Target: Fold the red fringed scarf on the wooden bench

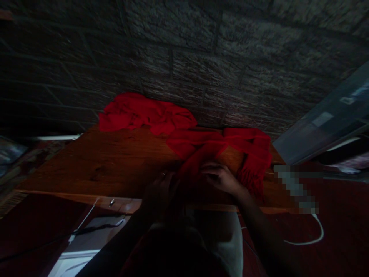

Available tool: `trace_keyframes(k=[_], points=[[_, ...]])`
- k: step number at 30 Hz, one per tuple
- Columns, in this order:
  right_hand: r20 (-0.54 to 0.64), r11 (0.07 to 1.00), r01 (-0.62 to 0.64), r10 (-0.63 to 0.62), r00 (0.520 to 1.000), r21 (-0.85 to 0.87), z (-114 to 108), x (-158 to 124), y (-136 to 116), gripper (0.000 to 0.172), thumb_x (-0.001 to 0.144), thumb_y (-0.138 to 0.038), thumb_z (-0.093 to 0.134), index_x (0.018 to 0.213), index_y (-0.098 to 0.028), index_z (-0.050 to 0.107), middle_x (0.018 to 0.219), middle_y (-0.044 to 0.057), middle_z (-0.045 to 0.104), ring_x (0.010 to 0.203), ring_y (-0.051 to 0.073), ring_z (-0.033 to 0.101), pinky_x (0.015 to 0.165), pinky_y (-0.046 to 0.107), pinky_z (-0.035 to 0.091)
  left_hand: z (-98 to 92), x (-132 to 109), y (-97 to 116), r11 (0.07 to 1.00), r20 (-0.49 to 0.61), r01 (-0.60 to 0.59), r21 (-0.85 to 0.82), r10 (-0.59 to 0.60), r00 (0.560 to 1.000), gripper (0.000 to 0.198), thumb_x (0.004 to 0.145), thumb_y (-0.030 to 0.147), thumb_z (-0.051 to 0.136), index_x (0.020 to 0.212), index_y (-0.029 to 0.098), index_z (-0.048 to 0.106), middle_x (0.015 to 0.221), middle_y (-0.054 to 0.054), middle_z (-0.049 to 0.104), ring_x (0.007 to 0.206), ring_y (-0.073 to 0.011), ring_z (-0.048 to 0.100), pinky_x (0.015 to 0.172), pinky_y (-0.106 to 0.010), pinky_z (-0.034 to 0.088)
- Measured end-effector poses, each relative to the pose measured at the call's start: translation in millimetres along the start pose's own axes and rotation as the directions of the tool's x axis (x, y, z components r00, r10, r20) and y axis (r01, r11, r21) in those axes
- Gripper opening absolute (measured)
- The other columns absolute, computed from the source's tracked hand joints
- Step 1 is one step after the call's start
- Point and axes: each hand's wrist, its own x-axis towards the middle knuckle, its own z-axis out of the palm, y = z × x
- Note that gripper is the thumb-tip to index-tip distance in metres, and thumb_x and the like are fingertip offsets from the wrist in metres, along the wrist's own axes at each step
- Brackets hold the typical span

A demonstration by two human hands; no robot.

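Observation:
A long red scarf with a fringed end lies folded across the wooden table, and part of it runs down between my hands. My left hand is at the left side of that strip near the table's front edge; its fingers are dark and hard to make out. On the strip's right side, my right hand has its fingers curled at the cloth, closed on the red scarf. Another heap of red cloth rests at the back left of the table, against the wall.
The wooden table stands against a stone block wall. A grey cabinet is at the right. A pixelated patch covers something at the table's right end, with a white cable below. Under the front edge is a pale box.

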Motion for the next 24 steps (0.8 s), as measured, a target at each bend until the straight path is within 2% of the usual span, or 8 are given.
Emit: trace_keyframes(k=[4,6,10,15,18,20,22,24], points=[[-0.028,1.0,0.001,0.0,1.0,0.005,1.3,0.6,-2.0,0.025,0.092,-0.017,0.058,0.111,-0.026,0.071,0.113,0.006,0.069,0.109,0.02,0.064,0.093,0.036,0.054,-6.5,1.8,1.9,0.997,-0.068,-0.048,-0.065,0.044,0.997,0.036,0.101,0.039,0.036,0.1,0.019,0.065,0.099,-0.01,0.072,0.085,-0.0244,0.069,0.075,-0.034,0.053],[-0.047,1.0,-0.005,0.005,0.999,0.003,2.5,1.1,-1.7,0.022,0.093,-0.019,0.058,0.109,-0.025,0.071,0.112,0.007,0.069,0.107,0.019,0.065,0.091,0.035,0.055,-9.5,3.7,1.1,0.995,-0.073,-0.033,-0.091,0.026,0.997,0.037,0.102,0.041,0.034,0.1,0.019,0.064,0.093,-0.009,0.073,0.079,-0.0226,0.07,0.071,-0.031,0.052],[-0.061,1.0,-0.018,0.017,0.998,-0.01,4.7,2.4,1.2,0.018,0.093,-0.02,0.06,0.106,-0.025,0.071,0.112,0.007,0.069,0.105,0.019,0.065,0.089,0.034,0.055,-12.0,6.3,-5.8,0.994,0.017,0.03,-0.106,-0.028,0.999,0.035,0.101,0.044,0.035,0.106,0.022,0.062,0.079,-0.002,0.073,0.062,-0.0195,0.068,0.06,-0.028,0.048],[-0.078,0.999,-0.04,0.04,0.996,-0.002,7.8,3.0,-1.4,0.016,0.092,-0.018,0.062,0.104,-0.024,0.071,0.111,0.007,0.069,0.105,0.018,0.065,0.091,0.033,0.054,-12.1,4.7,-13.9,0.997,0.111,0.057,-0.051,-0.051,0.993,0.036,0.099,0.044,0.037,0.109,0.021,0.062,0.082,-0.004,0.075,0.065,-0.0223,0.069,0.063,-0.031,0.05],[-0.057,0.999,-0.047,0.048,0.997,0.022,5.6,2.1,-5.5,0.017,0.093,-0.019,0.062,0.106,-0.025,0.071,0.113,0.006,0.069,0.108,0.018,0.065,0.094,0.033,0.053,-14.5,7.9,-5.1,1.0,-0.001,-0.006,-0.017,0.006,1.0,0.046,0.098,0.047,0.039,0.124,0.015,0.058,0.104,-0.013,0.074,0.089,-0.0295,0.07,0.08,-0.04,0.053],[-0.058,0.997,-0.073,0.075,0.996,0.03,-3.4,1.7,-2.9,0.02,0.093,-0.02,0.06,0.11,-0.025,0.07,0.116,0.006,0.069,0.109,0.018,0.065,0.095,0.033,0.053,-14.5,14.4,7.8,0.996,-0.076,-0.087,-0.01,0.086,0.993,0.054,0.098,0.048,0.039,0.136,0.012,0.051,0.124,-0.019,0.066,0.112,-0.034,0.063,0.095,-0.048,0.048],[-0.111,0.985,-0.174,0.172,0.979,-0.008,-21.1,3.5,7.7,0.024,0.093,-0.018,0.058,0.114,-0.024,0.069,0.116,0.006,0.07,0.104,0.018,0.067,0.092,0.033,0.054,-10.7,23.4,22.9,0.98,-0.062,-0.198,-0.032,0.196,0.979,0.06,0.099,0.048,0.039,0.145,0.01,0.042,0.14,-0.02,0.056,0.129,-0.0334,0.053,0.105,-0.049,0.043],[-0.204,0.926,-0.367,0.344,0.917,-0.087,-45.5,9.5,25.8,0.028,0.09,-0.015,0.058,0.115,-0.021,0.068,0.111,0.007,0.072,0.096,0.019,0.069,0.086,0.032,0.056,-2.5,32.5,36.0,0.946,-0.015,-0.318,-0.056,0.318,0.948,0.064,0.099,0.047,0.041,0.15,0.009,0.035,0.152,-0.02,0.043,0.14,-0.0311,0.04,0.111,-0.047,0.037]])
